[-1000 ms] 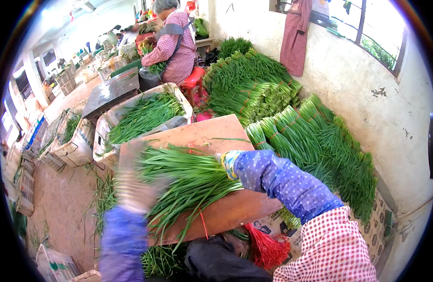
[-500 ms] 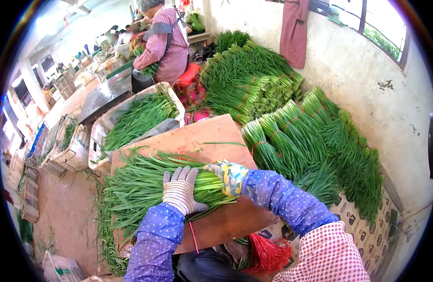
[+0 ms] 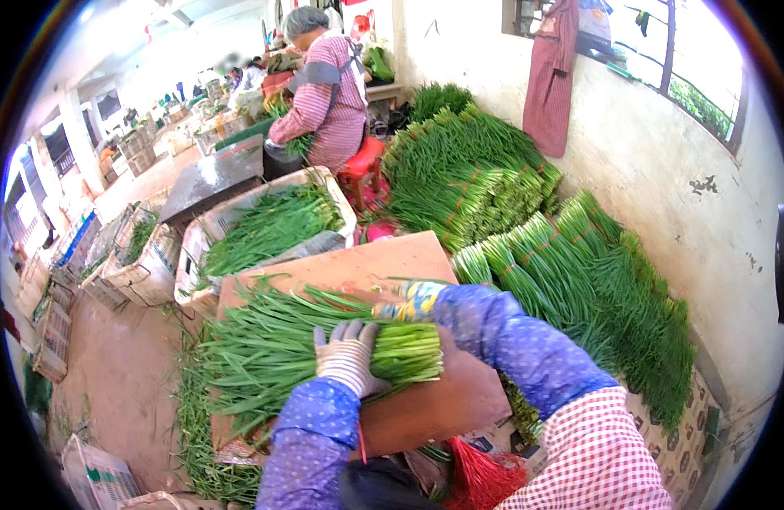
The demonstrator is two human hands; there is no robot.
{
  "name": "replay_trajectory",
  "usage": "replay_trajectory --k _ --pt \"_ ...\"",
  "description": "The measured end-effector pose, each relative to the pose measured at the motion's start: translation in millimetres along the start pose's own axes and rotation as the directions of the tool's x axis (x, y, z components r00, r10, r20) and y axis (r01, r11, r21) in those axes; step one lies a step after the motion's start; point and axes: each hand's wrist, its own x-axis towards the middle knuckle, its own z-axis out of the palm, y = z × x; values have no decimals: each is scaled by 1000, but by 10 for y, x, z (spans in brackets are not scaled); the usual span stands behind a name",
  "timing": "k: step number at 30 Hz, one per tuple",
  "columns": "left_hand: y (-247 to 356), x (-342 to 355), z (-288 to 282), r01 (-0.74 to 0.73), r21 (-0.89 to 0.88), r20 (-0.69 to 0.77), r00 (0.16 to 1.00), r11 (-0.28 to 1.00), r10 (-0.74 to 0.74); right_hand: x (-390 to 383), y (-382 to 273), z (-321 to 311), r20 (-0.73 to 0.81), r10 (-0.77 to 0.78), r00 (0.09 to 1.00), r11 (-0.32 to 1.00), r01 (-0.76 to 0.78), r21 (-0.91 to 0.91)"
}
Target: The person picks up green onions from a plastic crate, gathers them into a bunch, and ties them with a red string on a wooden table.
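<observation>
- Right hand (image 3: 411,303) has shifted off the stem ends (image 3: 426,350) to the far side of the green bunch (image 3: 277,350) lying on the table (image 3: 383,257).
- Banded bundles (image 3: 541,259) lie right of the table; this bunch looks levelled but unbound, so tying seems left.
- Left hand (image 3: 347,355) presses the bunch, fingers spread; blur hides whether the right hand grips.

Blue dotted oversleeves (image 3: 536,340), striped glove (image 3: 348,359), red-checked sleeve (image 3: 592,450)

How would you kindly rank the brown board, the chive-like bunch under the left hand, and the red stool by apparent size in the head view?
1. Brown board, partly covered
2. Chive-like bunch
3. Red stool, partly hidden, farther away
</observation>
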Motion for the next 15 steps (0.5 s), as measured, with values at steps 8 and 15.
replay_trajectory --k 8,15 --pt "-175 -95 95 44 -174 -55 997 984 -54 -17 -351 209 365 -47 930 981 112 -157" --pt "-138 -9 -173 -68 -172 38 996 983 75 -113 -326 150 440 -81 894 992 116 -52"
